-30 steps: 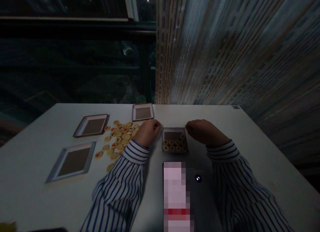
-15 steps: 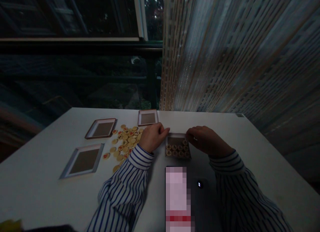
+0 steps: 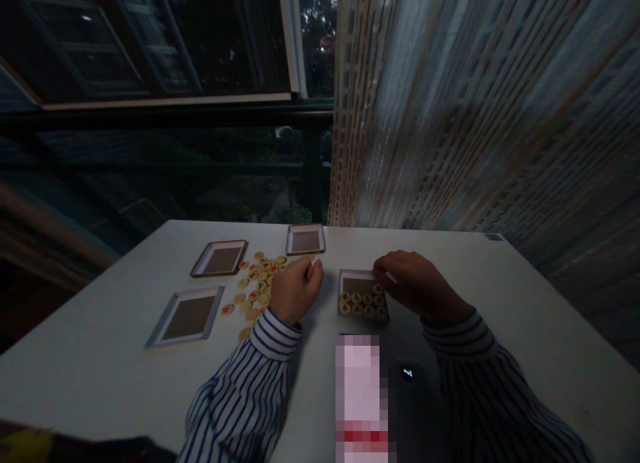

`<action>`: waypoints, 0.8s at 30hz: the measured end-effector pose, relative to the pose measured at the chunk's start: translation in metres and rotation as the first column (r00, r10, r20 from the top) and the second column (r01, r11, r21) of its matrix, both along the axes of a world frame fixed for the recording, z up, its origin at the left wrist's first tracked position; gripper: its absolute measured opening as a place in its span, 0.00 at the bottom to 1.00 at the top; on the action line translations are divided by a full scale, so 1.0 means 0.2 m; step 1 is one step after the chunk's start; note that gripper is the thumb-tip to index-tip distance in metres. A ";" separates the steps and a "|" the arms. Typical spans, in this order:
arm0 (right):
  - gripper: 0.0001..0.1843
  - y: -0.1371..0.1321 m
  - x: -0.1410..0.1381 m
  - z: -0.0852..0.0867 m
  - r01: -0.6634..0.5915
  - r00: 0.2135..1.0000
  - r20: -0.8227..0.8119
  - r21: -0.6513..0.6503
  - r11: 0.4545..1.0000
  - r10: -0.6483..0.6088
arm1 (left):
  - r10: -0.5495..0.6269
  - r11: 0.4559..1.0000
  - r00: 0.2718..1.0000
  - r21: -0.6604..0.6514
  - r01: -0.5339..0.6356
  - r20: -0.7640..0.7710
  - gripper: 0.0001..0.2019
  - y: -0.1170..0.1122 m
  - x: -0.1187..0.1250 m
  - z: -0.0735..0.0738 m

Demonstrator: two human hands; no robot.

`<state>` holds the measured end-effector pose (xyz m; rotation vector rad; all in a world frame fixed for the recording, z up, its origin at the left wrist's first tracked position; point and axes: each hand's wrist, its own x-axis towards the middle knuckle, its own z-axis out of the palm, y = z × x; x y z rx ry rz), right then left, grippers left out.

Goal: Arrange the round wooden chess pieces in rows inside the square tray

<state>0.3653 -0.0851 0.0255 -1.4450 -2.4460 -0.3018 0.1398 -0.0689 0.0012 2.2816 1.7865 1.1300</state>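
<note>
My left hand (image 3: 297, 290) is over the right side of a loose pile of round wooden Chinese chess pieces (image 3: 260, 286). Its fingers curl inward with the thumb raised; whatever they hold, if anything, is hidden. To the right, a shallow square box (image 3: 356, 283) contains rows of pieces (image 3: 369, 310) with dark characters. My right hand (image 3: 415, 280) hangs at the upper right rim of this box, its fingers bent down and drawn together. A single piece (image 3: 379, 288) lies just below those fingertips; what they grip cannot be made out.
Around the pile lie three shallow trays or lids: a grey-edged one (image 3: 186, 318) in front, a brown-edged one (image 3: 220, 258) behind it, and another (image 3: 305, 240) at the back. A phone with a blurred screen (image 3: 363, 396) and a small lit display (image 3: 407, 372) lie nearest me.
My left hand has moved left, away from the box and back to the pile. My right hand stays by the box's right rim. The view has shifted slightly.
</note>
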 end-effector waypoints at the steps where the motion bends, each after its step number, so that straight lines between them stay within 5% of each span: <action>1: 0.11 0.00 -0.01 0.00 -0.003 1.000 -0.026 0.011 1.000 0.004 | 0.013 1.000 1.000 0.010 -0.013 0.027 0.16 -0.01 -0.02 0.00; 13: 0.17 -0.02 -0.07 -0.05 -0.108 0.980 -0.166 0.020 0.994 0.110 | 0.114 0.992 0.944 -0.089 -0.090 0.308 0.12 -0.03 -0.35 -0.02; 24: 0.15 -0.02 -0.13 -0.04 -0.129 0.974 -0.190 -0.019 0.991 0.123 | 0.152 0.986 0.910 -0.127 -0.110 0.387 0.12 -0.03 -0.55 -0.07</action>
